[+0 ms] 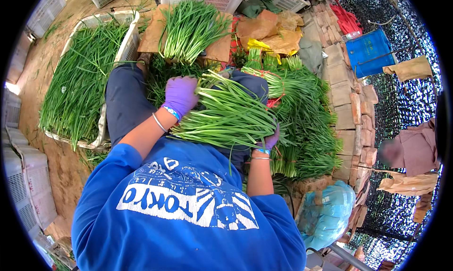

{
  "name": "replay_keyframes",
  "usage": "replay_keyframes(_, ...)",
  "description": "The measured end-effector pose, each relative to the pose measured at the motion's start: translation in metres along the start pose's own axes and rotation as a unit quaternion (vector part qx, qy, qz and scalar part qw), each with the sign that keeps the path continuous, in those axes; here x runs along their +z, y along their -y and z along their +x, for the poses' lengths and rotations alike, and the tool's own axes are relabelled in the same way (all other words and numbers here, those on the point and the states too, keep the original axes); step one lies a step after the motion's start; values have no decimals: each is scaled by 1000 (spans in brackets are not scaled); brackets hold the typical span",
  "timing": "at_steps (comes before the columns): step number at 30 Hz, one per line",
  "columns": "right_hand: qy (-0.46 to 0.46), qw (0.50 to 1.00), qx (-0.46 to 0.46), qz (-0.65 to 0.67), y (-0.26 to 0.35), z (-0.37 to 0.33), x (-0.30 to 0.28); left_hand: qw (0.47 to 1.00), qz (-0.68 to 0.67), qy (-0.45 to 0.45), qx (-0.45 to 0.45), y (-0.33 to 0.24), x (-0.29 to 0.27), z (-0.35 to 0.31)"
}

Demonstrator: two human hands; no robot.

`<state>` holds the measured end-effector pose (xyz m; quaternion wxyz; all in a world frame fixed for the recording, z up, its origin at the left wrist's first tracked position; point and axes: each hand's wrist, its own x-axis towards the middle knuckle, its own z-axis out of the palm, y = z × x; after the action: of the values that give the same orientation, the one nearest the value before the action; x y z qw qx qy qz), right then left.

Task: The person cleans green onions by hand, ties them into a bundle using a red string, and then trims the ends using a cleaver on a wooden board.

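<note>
A loose bunch of garlic chives (226, 115) lies across my lap, pale stem ends to the upper left and green leaves to the right. My left hand (180, 96), in a purple glove, is closed at the stem end, its fingers curled against the stalks. Round the leafy end wraps my right hand (270, 140), also gloved in purple and partly covered by leaves. Just beyond my knees, another pile of chives (193, 28) rests on a brown sheet (152, 33). To the right, tied chive bundles (302, 120) are stacked, some with red bands.
A white crate (128, 33) heaped with chives stands at my left. More white crates line the left side and the back. Brown and yellow wrapping (273, 30) lies ahead. Along the right run low bricks (344, 106), a blue bag (370, 53) and a light-blue plastic bundle (328, 214).
</note>
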<state>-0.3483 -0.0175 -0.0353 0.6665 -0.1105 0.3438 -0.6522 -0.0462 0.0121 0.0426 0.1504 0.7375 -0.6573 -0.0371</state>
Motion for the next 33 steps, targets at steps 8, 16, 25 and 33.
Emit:
replay_keyframes(8,101,991,73,58,-7,16,-26,825,-456,-178,-281,190,70,-4)
replay_keyframes(16,38,997,68,19,-13,31,-26,768,-496,403,45,70,60,67)
replay_keyframes(25,136,986,76,64,-6,28,-58,568,-776,240,-131,59,30,4)
replay_keyframes(33,97,990,64,83,-9,13,-22,667,-734,80,-97,81,-46,13)
